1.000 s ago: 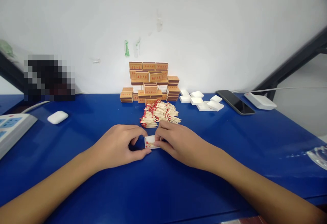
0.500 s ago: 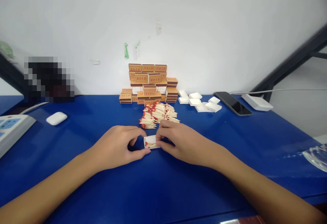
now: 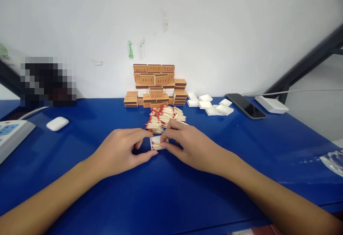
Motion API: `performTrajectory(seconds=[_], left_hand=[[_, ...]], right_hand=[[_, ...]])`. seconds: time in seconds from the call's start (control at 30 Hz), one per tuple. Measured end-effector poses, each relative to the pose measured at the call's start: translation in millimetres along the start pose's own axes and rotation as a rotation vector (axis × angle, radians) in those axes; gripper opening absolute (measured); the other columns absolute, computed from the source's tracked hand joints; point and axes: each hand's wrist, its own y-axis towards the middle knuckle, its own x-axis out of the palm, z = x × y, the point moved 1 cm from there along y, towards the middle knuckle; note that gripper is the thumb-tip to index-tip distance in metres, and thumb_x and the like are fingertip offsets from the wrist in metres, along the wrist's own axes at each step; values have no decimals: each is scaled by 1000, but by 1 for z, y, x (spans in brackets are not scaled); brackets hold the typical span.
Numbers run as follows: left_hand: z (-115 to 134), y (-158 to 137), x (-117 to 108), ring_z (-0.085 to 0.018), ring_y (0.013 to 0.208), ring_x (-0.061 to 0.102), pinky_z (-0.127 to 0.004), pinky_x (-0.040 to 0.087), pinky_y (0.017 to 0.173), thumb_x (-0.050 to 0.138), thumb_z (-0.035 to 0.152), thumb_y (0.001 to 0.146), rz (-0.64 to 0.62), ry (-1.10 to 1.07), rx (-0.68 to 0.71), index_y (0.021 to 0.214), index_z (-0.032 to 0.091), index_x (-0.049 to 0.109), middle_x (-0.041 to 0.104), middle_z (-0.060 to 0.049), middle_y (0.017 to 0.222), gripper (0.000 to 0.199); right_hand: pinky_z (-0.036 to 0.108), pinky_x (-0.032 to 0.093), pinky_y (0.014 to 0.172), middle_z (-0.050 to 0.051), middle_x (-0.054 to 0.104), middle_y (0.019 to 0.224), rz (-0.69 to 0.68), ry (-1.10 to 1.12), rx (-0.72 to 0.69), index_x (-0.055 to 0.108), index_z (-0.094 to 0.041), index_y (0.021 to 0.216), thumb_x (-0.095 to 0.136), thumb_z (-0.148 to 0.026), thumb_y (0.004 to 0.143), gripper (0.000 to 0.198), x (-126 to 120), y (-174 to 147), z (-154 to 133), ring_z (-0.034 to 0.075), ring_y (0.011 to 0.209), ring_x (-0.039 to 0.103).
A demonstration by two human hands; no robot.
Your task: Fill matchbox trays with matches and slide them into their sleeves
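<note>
A small white matchbox tray (image 3: pixel 155 139) lies on the blue table, with a few red-tipped matches (image 3: pixel 156 145) inside it. My left hand (image 3: pixel 124 152) steadies the tray's left end between thumb and index finger. Over the right part of the tray is my right hand (image 3: pixel 189 142), its thumb and fingertips pinched at the matches; they partly hide the tray. Just behind both hands rises a heap of loose matches (image 3: pixel 170 114), most with heads to the left.
Stacked matchboxes (image 3: pixel 155 81) stand against the wall. Several white trays (image 3: pixel 213 106) lie to their right, beside a black phone (image 3: pixel 245 106) and a white box (image 3: pixel 272 105). A white earbud case (image 3: pixel 57 123) and a power strip (image 3: pixel 14 136) sit on the left.
My right fingertips have moved slightly left and down into the tray, among the matches. My left hand keeps its hold on the tray's end. The view has shifted slightly.
</note>
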Motion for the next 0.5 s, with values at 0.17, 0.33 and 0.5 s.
performTrajectory(seconds=[0.17,0.33,0.5], left_hand=[[-1,0,0,-9,56,50,-23,41,57,70,41,96,58,14,52,115,21,69,56,5,69,27],[-5,2,0,-11,59,53,-24,39,57,70,45,95,-89,15,-29,111,22,71,59,4,72,28],[-4,3,0,-11,60,54,-24,39,57,70,47,93,-141,1,-81,109,24,73,61,4,75,28]], right_hand=[[31,46,80,7,57,109,19,26,-68,72,-21,109,58,-18,102,16,4,0,-3,17,90,58],[32,48,81,8,59,113,23,2,-40,71,-23,114,57,-20,103,18,-7,1,3,17,90,60],[32,44,74,7,65,98,175,-247,54,71,-18,101,55,-16,99,16,-45,2,40,19,84,59]])
